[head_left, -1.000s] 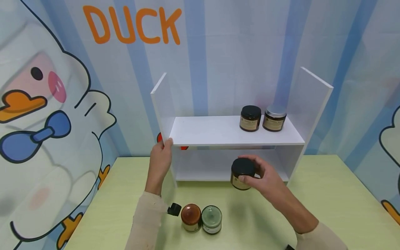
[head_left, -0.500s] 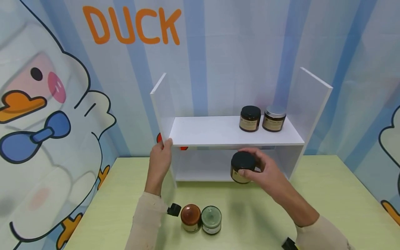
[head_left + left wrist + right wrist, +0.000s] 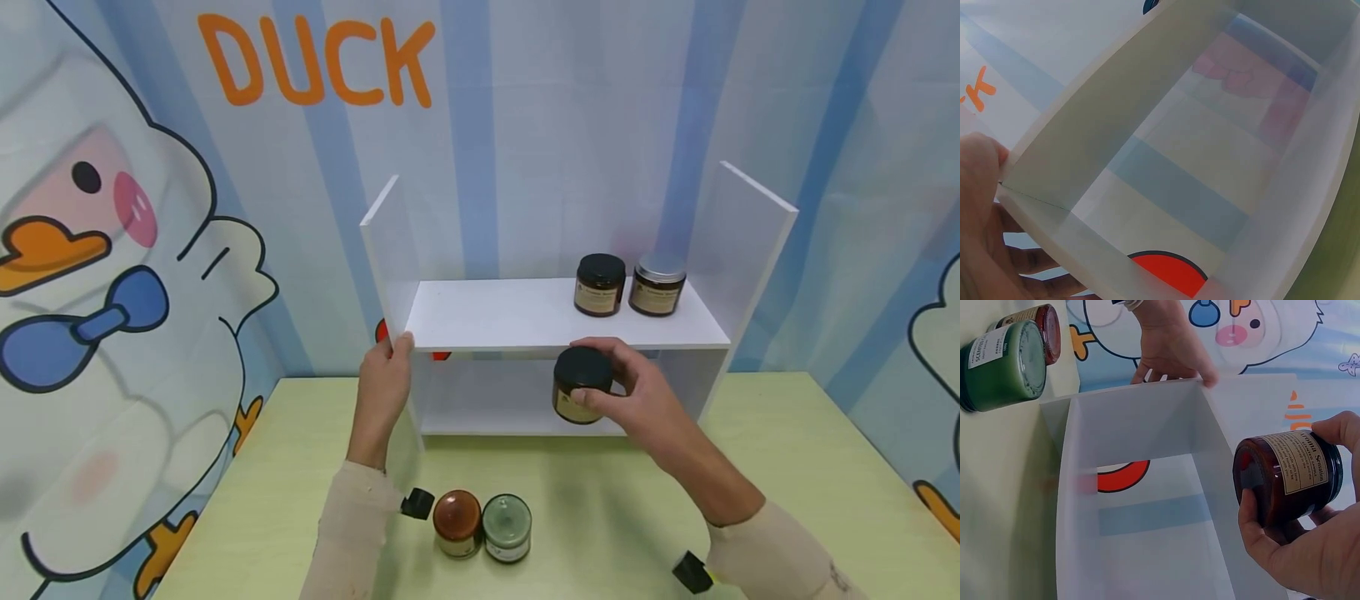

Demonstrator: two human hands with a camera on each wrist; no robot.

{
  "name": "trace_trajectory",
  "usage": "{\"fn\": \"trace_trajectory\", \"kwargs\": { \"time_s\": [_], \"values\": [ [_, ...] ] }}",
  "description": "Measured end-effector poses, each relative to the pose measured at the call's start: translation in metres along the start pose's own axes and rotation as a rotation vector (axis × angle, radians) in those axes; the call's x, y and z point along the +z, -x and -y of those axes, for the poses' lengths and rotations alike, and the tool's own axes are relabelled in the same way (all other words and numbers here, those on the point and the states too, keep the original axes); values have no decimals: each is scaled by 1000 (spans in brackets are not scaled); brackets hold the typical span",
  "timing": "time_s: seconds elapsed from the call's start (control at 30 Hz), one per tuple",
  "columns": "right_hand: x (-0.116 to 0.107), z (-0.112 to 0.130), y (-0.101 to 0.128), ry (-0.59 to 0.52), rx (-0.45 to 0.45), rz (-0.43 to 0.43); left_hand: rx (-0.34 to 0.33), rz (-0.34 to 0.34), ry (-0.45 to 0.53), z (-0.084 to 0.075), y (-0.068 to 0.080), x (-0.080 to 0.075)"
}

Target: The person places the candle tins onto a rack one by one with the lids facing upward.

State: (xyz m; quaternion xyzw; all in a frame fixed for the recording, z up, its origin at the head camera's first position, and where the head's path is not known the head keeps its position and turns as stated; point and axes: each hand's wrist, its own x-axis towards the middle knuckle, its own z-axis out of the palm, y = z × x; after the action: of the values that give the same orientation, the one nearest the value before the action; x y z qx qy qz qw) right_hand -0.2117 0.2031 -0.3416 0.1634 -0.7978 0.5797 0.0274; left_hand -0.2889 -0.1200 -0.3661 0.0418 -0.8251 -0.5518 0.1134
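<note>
My right hand [image 3: 637, 400] holds a dark amber jar [image 3: 581, 387] with a black lid, off the table in front of the shelf's lower compartment. Fingers and thumb wrap its sides; in the right wrist view the printed beige label of the jar [image 3: 1294, 464] shows. My left hand [image 3: 384, 379] grips the left side panel of the white shelf [image 3: 487, 325]. In the left wrist view its thumb lies at the front edge of the shelf [image 3: 1041, 219] and the fingers reach round outside the panel. A black-lidded jar [image 3: 600, 286] and a silver-lidded jar [image 3: 658, 285] stand on the upper board's right.
On the yellow-green table [image 3: 300, 467], a brown-red jar [image 3: 457, 521] and a green jar [image 3: 507, 527] stand side by side near my left sleeve. Behind the shelf hangs a blue-striped duck backdrop [image 3: 555, 125]. The shelf's side panels [image 3: 750, 242] rise above the upper board.
My right hand has raised the dark jar from below the lower board's front edge to just under the upper board's level. My left hand keeps its grip on the side panel.
</note>
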Motion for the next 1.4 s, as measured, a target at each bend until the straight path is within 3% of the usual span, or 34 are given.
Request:
{"fn": "trace_trajectory", "kwargs": {
  "time_s": [0.7, 0.97, 1.4],
  "values": [
    [-2, 13, -18, 1, -26, -40, -8, -13, -8, 1, -1, 1],
    [-2, 20, -24, -2, 17, -57, -6, -21, -8, 3, -1, 1],
    [-3, 25, -32, -18, 5, -61, -1, -23, -16, 1, 0, 0]
  ]
}}
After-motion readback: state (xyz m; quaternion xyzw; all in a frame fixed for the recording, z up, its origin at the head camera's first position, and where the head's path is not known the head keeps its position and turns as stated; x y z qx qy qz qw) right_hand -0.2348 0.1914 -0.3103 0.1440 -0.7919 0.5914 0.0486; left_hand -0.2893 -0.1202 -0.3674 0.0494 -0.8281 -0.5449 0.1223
